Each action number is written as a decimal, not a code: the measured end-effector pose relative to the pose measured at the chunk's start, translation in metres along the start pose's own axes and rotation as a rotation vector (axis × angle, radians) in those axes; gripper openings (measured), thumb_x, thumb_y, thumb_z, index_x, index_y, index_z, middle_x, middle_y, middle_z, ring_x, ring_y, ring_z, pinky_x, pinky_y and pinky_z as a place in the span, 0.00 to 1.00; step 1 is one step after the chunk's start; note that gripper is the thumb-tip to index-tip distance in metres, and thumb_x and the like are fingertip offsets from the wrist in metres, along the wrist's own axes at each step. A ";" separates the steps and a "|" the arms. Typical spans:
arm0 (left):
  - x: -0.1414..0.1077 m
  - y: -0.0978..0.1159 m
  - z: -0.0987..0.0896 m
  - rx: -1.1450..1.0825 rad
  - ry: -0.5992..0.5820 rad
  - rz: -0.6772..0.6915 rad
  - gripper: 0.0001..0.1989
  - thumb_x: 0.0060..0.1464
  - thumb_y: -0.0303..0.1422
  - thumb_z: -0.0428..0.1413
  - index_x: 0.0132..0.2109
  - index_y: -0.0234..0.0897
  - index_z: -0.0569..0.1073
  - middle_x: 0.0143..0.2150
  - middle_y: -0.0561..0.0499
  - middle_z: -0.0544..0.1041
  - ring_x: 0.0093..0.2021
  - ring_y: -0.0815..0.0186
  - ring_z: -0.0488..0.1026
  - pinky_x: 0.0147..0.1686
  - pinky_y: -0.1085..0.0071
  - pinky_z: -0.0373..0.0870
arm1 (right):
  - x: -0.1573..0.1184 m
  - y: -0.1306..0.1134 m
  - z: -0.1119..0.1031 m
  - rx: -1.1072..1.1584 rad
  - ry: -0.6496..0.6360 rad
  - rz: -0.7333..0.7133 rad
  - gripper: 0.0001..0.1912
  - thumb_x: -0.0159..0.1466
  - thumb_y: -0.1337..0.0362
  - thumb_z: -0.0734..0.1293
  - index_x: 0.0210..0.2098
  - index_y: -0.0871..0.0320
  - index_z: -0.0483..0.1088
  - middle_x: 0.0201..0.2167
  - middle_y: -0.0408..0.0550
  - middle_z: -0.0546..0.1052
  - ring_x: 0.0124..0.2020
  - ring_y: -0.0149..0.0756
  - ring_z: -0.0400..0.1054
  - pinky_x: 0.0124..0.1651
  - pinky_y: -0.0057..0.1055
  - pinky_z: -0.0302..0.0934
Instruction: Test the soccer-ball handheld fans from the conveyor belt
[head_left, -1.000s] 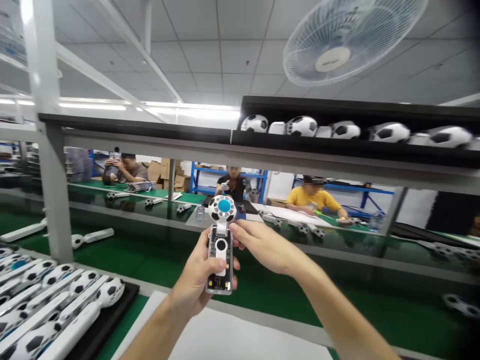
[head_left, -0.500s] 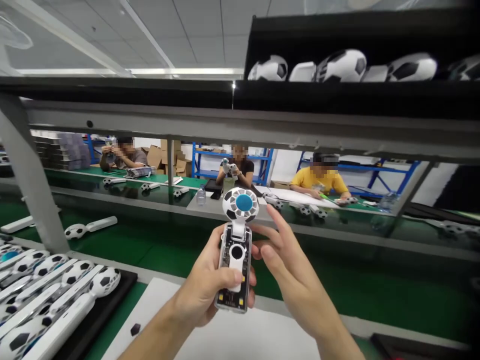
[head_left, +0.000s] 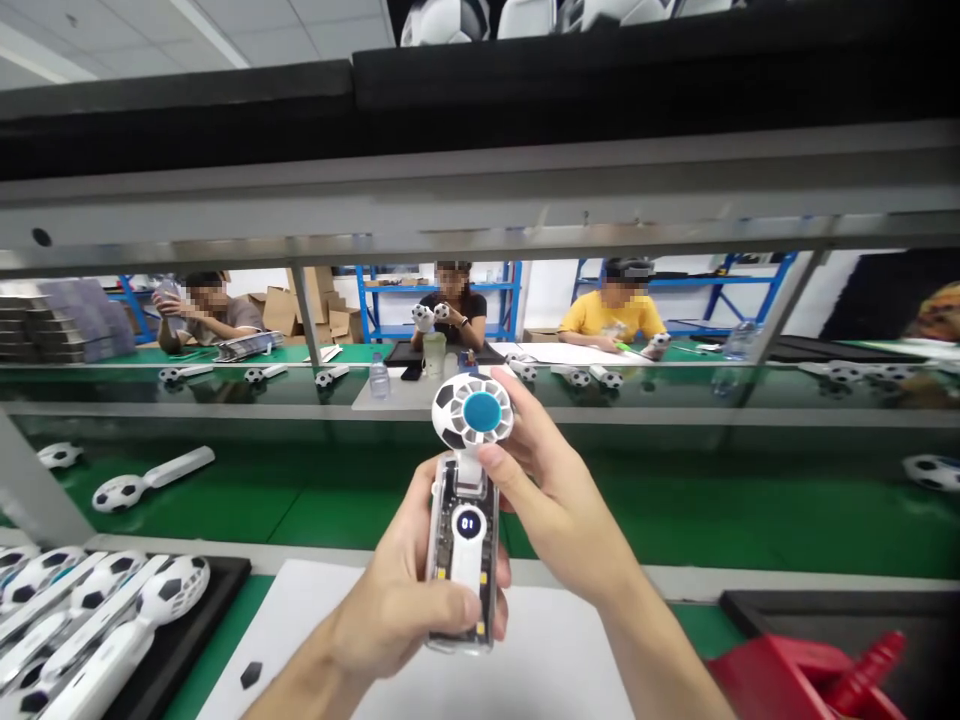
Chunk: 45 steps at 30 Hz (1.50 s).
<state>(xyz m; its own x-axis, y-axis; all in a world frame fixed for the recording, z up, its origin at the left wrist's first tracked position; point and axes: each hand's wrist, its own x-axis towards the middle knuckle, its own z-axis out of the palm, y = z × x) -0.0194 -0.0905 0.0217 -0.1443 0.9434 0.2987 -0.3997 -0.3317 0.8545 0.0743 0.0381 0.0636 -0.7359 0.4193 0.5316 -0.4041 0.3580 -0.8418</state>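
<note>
A handheld fan point(head_left: 465, 540) with a round soccer-ball head and a blue centre stands upright in front of me. Its clear-fronted handle shows circuitry and a small round display lit with "01". Wrapped round the handle is my left hand point(head_left: 405, 590), its thumb pressed on the lower front. My right hand point(head_left: 551, 480) grips the fan's head from the right, thumb at the neck and fingers behind the head, partly hidden. White paper point(head_left: 547, 640) lies beneath, with a small black pentagon piece point(head_left: 251, 676) on it.
At left, a black tray point(head_left: 217, 600) holds several soccer-ball fans. Another fan point(head_left: 150, 480) lies on the green conveyor point(head_left: 337, 500). A red object point(head_left: 810, 680) is at lower right. A shelf beam point(head_left: 480, 190) crosses above. Co-workers sit opposite, one in a yellow top point(head_left: 611, 318).
My right hand has moved in from beside the fan and closed on its head. The display has lit up with "01". The view has shifted, bringing the red object in.
</note>
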 end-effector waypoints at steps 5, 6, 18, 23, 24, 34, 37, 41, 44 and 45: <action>0.001 -0.002 0.000 -0.020 0.038 0.026 0.33 0.53 0.33 0.63 0.59 0.46 0.53 0.33 0.50 0.76 0.25 0.67 0.75 0.23 0.75 0.69 | -0.002 -0.002 0.001 -0.050 0.019 -0.020 0.31 0.69 0.56 0.65 0.68 0.42 0.52 0.55 0.44 0.73 0.46 0.38 0.73 0.49 0.35 0.70; 0.001 -0.001 0.000 -0.022 0.026 0.031 0.33 0.52 0.33 0.63 0.59 0.46 0.53 0.33 0.49 0.76 0.25 0.67 0.74 0.23 0.76 0.69 | -0.002 -0.003 0.001 -0.049 0.018 -0.021 0.31 0.69 0.55 0.65 0.68 0.42 0.52 0.55 0.44 0.73 0.45 0.37 0.73 0.48 0.34 0.71; -0.002 0.003 0.003 -0.063 -0.017 0.041 0.33 0.52 0.32 0.63 0.58 0.45 0.54 0.34 0.50 0.76 0.26 0.66 0.76 0.24 0.76 0.70 | -0.005 -0.004 0.004 0.006 -0.026 -0.016 0.34 0.70 0.55 0.64 0.70 0.43 0.46 0.61 0.45 0.68 0.52 0.40 0.70 0.57 0.38 0.66; -0.002 0.005 0.002 -0.069 0.001 0.052 0.33 0.52 0.30 0.63 0.59 0.46 0.54 0.34 0.50 0.76 0.26 0.67 0.76 0.25 0.75 0.70 | -0.004 -0.003 0.006 -0.019 -0.039 -0.012 0.35 0.70 0.54 0.63 0.71 0.43 0.44 0.63 0.45 0.66 0.53 0.40 0.70 0.58 0.38 0.65; -0.002 0.006 0.002 -0.070 0.004 0.055 0.33 0.52 0.30 0.63 0.59 0.46 0.53 0.33 0.50 0.76 0.25 0.67 0.75 0.25 0.75 0.70 | -0.004 -0.003 0.006 -0.018 -0.040 -0.010 0.35 0.70 0.55 0.63 0.71 0.43 0.44 0.63 0.45 0.66 0.53 0.41 0.70 0.57 0.39 0.65; 0.000 0.007 0.006 0.127 0.274 0.047 0.20 0.63 0.44 0.51 0.56 0.41 0.57 0.26 0.53 0.72 0.20 0.66 0.72 0.20 0.73 0.69 | -0.005 0.001 0.012 -0.099 -0.064 0.056 0.40 0.68 0.52 0.64 0.72 0.48 0.40 0.54 0.51 0.73 0.45 0.43 0.73 0.48 0.37 0.70; -0.002 0.008 0.006 0.273 0.315 0.100 0.17 0.64 0.43 0.50 0.54 0.38 0.60 0.28 0.52 0.72 0.23 0.67 0.73 0.21 0.73 0.70 | -0.004 0.002 0.021 -0.010 -0.085 0.148 0.39 0.65 0.50 0.67 0.70 0.49 0.49 0.47 0.51 0.76 0.31 0.37 0.73 0.31 0.31 0.70; -0.004 0.005 0.002 0.454 0.244 0.152 0.17 0.63 0.43 0.51 0.54 0.39 0.61 0.35 0.50 0.71 0.29 0.67 0.73 0.28 0.71 0.73 | -0.003 0.006 0.031 0.229 -0.163 0.411 0.33 0.59 0.44 0.69 0.59 0.54 0.67 0.38 0.50 0.77 0.20 0.29 0.65 0.15 0.22 0.53; -0.004 0.003 0.001 0.586 0.235 0.165 0.18 0.64 0.43 0.50 0.56 0.39 0.60 0.40 0.48 0.71 0.33 0.66 0.73 0.33 0.68 0.74 | -0.002 0.007 0.034 0.313 -0.137 0.461 0.31 0.56 0.46 0.72 0.54 0.55 0.71 0.36 0.49 0.77 0.25 0.32 0.68 0.16 0.20 0.51; -0.004 0.002 0.000 0.606 0.236 0.157 0.20 0.64 0.44 0.50 0.58 0.40 0.59 0.42 0.47 0.71 0.34 0.65 0.73 0.33 0.68 0.74 | -0.002 0.007 0.035 0.305 -0.097 0.428 0.29 0.56 0.48 0.73 0.52 0.56 0.73 0.35 0.48 0.78 0.27 0.34 0.70 0.18 0.21 0.56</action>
<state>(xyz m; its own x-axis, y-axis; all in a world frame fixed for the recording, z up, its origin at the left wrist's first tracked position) -0.0191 -0.0949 0.0222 -0.3811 0.8350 0.3970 0.2117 -0.3391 0.9166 0.0538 0.0112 0.0534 -0.9107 0.3903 0.1353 -0.1851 -0.0927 -0.9783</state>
